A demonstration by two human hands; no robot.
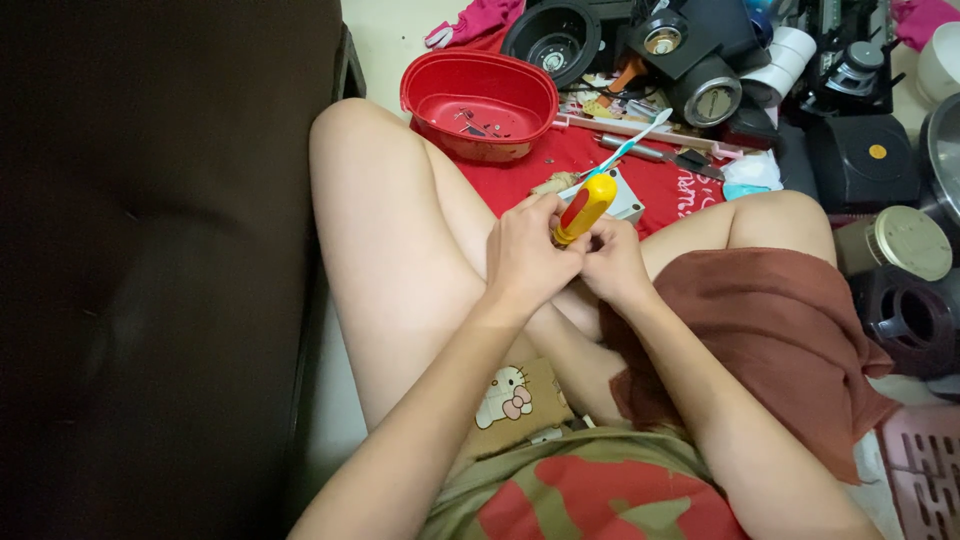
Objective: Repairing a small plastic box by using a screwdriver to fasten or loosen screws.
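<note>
left hand [525, 250] grips yellow-red screwdriver handle [585, 207] | right hand [612, 262] pinches below it, item apparently hidden | red tub [478, 103] beyond

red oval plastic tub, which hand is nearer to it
Left. The left hand sits just below the red oval plastic tub, gripping the yellow-handled screwdriver; the right hand is further right and lower.
</note>
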